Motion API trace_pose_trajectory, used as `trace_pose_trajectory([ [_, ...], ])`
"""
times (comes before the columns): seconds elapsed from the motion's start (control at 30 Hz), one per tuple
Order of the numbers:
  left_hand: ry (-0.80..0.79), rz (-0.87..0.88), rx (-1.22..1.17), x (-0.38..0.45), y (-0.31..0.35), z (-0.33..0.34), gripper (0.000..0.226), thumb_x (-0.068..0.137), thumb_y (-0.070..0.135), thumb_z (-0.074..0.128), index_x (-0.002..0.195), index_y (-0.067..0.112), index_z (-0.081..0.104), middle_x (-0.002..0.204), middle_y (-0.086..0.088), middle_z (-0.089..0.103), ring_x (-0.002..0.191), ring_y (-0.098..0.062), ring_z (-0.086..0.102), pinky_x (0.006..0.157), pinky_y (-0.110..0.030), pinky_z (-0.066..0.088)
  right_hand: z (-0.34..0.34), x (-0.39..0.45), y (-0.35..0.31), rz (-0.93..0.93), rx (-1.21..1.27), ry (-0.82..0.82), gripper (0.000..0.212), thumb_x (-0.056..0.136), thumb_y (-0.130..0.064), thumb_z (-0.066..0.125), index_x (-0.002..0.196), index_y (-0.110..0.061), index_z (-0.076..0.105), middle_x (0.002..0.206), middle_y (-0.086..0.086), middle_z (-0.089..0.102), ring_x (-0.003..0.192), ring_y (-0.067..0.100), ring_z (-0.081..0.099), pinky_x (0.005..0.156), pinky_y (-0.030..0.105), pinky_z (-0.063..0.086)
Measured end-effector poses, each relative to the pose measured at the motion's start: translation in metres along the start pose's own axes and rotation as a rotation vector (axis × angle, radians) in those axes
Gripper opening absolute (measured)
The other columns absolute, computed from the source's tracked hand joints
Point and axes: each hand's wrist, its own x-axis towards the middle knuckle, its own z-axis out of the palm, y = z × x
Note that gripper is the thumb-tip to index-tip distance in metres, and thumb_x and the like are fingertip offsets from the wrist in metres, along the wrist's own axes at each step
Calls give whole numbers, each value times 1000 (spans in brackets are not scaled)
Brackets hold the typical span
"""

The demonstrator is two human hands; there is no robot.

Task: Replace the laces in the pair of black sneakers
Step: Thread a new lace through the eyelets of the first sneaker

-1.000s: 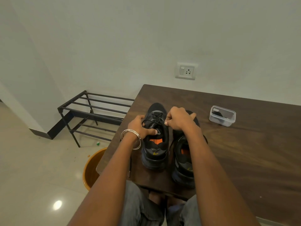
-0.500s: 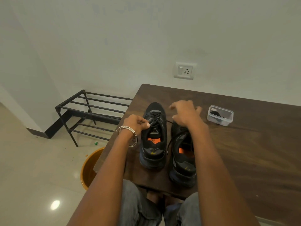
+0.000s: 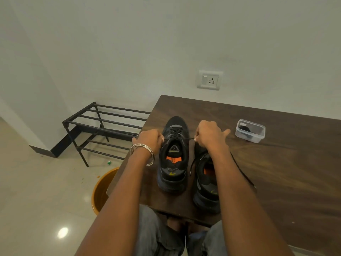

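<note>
Both hands pulling a lace tight on the left sneaker

So the left sneaker (image 3: 173,156) sits heel-toward-me near the counter (image 3: 276,163) edge, and everything else is easiest to place off it. The left hand (image 3: 150,140), bangles (image 3: 142,152) on the wrist, is just left of its eyelets, pinched closed on one end of the black lace (image 3: 186,139). The right hand (image 3: 210,134) is just right of it, fist closed on the other end, lace stretched straight across. The right sneaker (image 3: 206,182) stands right beside it, partly under my forearm, loose lace trailing. Further right is a small clear plastic box (image 3: 250,131). Left of the counter: a black metal rack (image 3: 103,124) and orange bucket (image 3: 103,189) on the floor.
</note>
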Motion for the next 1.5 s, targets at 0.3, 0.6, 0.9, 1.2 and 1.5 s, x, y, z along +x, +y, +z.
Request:
trace_pose_trajectory([
  [0.3, 140, -12, 45, -3, 8, 3, 21, 96, 28, 51, 101, 17, 68, 92, -5, 62, 84, -25, 58, 76, -36, 49, 1, 2, 4, 11, 44, 80, 10, 90, -14, 65, 98, -18, 70, 102, 6, 65, 94, 27, 60, 95, 46, 44],
  [0.6, 219, -26, -861, 3, 9, 12, 20, 82, 4, 71, 88, 23, 72, 82, 0, 71, 79, -16, 70, 78, -35, 59, 4, -2, -16, -18, 839, 55, 18, 83, -8, 77, 100, -8, 70, 92, 12, 71, 91, 20, 69, 88, 35, 57],
  [0.9, 186, 277, -875, 1, 12, 8, 59, 86, -8, 61, 128, 32, 58, 105, 9, 68, 87, -1, 68, 71, -18, 56, 0, -7, -25, -393, 556, -59, 20, 89, 7, 60, 98, -9, 66, 91, 12, 70, 85, 19, 69, 72, 18, 55],
  [1.2, 83, 241, -918, 5, 11, 6, 51, 84, -5, 65, 127, 23, 61, 93, -1, 73, 79, -16, 72, 73, -38, 60, 1, -2, -17, -473, 440, -43, 44, 85, 9, 55, 89, -35, 54, 86, 3, 70, 87, 22, 66, 95, 48, 50],
  [1.5, 291, 297, -500, 10, 9, 4, 47, 82, 14, 74, 126, 20, 61, 80, 9, 66, 79, -6, 64, 85, -25, 53, -2, 1, -20, -517, 229, -41, 26, 94, -16, 64, 120, -19, 68, 109, 4, 71, 111, 28, 60, 103, 49, 43],
])
